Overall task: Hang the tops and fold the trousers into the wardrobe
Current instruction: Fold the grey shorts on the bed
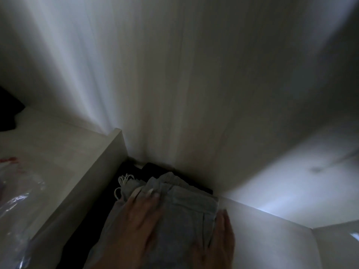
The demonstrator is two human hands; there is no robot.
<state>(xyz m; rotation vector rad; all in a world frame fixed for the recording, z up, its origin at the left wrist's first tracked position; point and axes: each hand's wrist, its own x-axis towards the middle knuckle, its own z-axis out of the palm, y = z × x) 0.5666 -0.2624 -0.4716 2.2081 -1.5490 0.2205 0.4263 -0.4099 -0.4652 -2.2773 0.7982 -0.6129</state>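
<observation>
Head view: grey trousers (174, 216) lie folded in a narrow wardrobe (194, 94) compartment, waistband and white drawstring (124, 183) toward the back wall. They rest on a dark garment (155, 169) that shows behind and left of the trousers. The left hand (136, 222) lies flat on top of the trousers with fingers straight, pressing rather than gripping. The right hand (219, 239) lies along the trousers' right edge, against the white side panel (262, 239), fingers also straight; neither hand is closed on the cloth.

Judging from this, one pair of trousers is folded and set in place, and the hands look to be settling or smoothing it. Whether the dark garment beneath is another folded pair I cannot tell. No hung tops or rail show here, so that part of the task cannot be judged from this view.

The scene is dim and blurred. The near end of the trousers and both wrists are cut off at the bottom edge. Left of the trousers, beyond a white divider (93, 181), a shelf (48, 144) carries a crinkled clear plastic bag (17, 200) with a red mark, and a dark shape (7, 111) at the left edge is too cropped to identify.
</observation>
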